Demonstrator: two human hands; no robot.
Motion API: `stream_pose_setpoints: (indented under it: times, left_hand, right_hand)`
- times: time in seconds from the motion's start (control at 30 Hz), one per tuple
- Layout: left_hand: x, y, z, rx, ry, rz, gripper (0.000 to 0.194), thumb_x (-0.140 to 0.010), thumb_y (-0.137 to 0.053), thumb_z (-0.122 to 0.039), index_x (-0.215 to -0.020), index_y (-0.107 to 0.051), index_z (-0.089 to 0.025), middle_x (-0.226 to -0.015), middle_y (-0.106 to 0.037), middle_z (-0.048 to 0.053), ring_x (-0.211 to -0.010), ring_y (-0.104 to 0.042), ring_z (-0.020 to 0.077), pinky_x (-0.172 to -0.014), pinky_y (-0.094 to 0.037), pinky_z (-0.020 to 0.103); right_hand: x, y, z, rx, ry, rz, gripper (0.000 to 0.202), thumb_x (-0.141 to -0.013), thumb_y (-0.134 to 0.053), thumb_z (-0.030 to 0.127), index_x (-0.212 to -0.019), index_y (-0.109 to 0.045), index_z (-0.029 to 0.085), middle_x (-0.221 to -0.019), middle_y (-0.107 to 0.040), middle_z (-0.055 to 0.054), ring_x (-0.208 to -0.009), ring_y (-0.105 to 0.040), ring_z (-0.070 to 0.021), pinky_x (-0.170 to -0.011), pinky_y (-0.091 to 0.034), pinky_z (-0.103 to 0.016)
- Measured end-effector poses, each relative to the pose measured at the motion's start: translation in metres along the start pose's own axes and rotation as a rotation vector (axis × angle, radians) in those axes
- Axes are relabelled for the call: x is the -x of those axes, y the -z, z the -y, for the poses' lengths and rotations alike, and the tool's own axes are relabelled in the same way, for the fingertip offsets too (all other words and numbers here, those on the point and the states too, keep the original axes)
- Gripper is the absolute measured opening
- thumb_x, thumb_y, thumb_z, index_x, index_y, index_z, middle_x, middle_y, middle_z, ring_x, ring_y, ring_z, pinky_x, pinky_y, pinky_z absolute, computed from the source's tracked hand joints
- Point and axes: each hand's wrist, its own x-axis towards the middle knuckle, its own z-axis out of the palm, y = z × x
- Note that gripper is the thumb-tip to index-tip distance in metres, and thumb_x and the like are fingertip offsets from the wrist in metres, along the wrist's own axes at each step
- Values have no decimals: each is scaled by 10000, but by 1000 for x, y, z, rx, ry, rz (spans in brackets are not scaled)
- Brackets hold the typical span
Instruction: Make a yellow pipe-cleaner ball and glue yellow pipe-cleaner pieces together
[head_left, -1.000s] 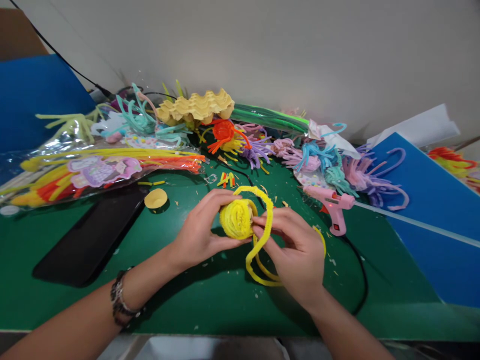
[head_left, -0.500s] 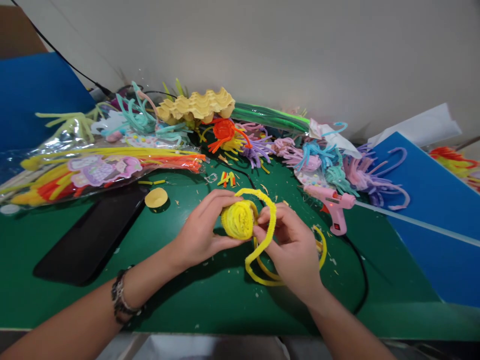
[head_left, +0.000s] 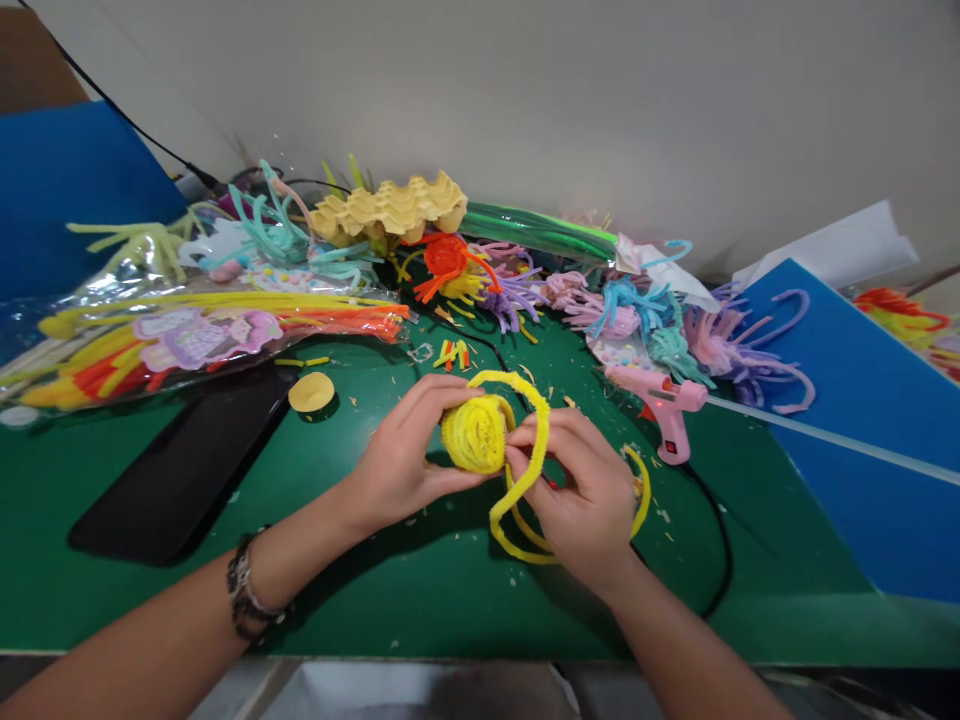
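My left hand (head_left: 409, 445) is wrapped round a yellow roll of coiled pipe cleaner (head_left: 474, 435), its spiral end facing me. Against the roll's right side, my right hand (head_left: 581, 490) is closed in a pinch on the yellow pipe cleaner (head_left: 541, 440). From there the loose length loops up over the roll and down below the right fingers, and another stretch curves out behind that hand. The exact pinch point is partly hidden by the loop.
A pink glue gun (head_left: 667, 405) with a long glue stick and cable lies to the right. A black phone (head_left: 187, 465), a small tan cup (head_left: 311, 393) and bagged pipe cleaners (head_left: 202, 335) lie left. An egg carton (head_left: 394, 208) and several pipe-cleaner bundles line the wall.
My right hand's fingers have pressed slightly closer to the roll's side. The left hand keeps its hold, and the view has shifted a little.
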Motion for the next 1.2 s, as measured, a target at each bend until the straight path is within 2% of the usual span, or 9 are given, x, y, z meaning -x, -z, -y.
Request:
stream_pose_setpoints:
  times: [0.27,0.43,0.57,0.7,0.97,1.1,1.2]
  left_hand:
    - [-3,1,-2,36,43,-20,443,-619,-708,-324,-970,-472,-191,-941,-601,73,-891,-578,199,-742,-481,322]
    - [-4,2,-3,67,61,-12,409,-629,-697,-317,-946,-477,-184,-923,-603,71,-886,-578,189,-741,-482,309]
    - [-5,2,-3,103,90,-3,393,-627,-695,-314,-933,-488,-179,-912,-605,66,-872,-581,187,-741,-481,305]
    - [-4,1,-1,166,181,10,413,-613,-698,-331,-939,-496,-179,-932,-597,67,-891,-575,196,-767,-474,316]
    - [-3,-1,8,306,286,11,421,-602,-694,-336,-933,-494,-169,-924,-581,70,-877,-567,191,-775,-467,318]
    - [-3,-1,9,371,300,2,408,-619,-677,-308,-944,-483,-156,-933,-565,73,-869,-573,178,-754,-477,299]
    - [-4,-1,9,366,294,-2,406,-618,-676,-305,-943,-486,-152,-934,-561,75,-875,-569,178,-763,-474,299]
  right_hand:
    - [-3,0,0,-363,-291,52,73,-745,-514,129,-714,-532,193,-747,-517,2,-690,-522,-95,-573,-461,-200]
    - [-5,0,0,-589,-452,62,36,-756,-506,182,-722,-516,181,-724,-484,23,-573,-532,-64,-529,-490,-192]
    - [-7,3,-2,-582,-459,43,44,-764,-505,188,-722,-515,186,-683,-510,39,-541,-530,-48,-517,-477,-161]
    - [-6,5,-6,-591,-498,36,57,-769,-517,230,-733,-523,187,-620,-510,44,-530,-518,-56,-508,-472,-166]
    - [-13,13,-9,-742,-609,-23,130,-746,-543,276,-677,-474,189,-774,-581,5,-578,-524,-47,-553,-485,-167]
    - [-15,18,-8,-818,-594,-50,120,-716,-572,229,-670,-469,188,-674,-580,32,-497,-493,-25,-495,-448,-132]
    - [-14,21,-9,-762,-521,-55,117,-699,-581,166,-679,-467,190,-657,-568,44,-502,-490,-29,-490,-437,-134]
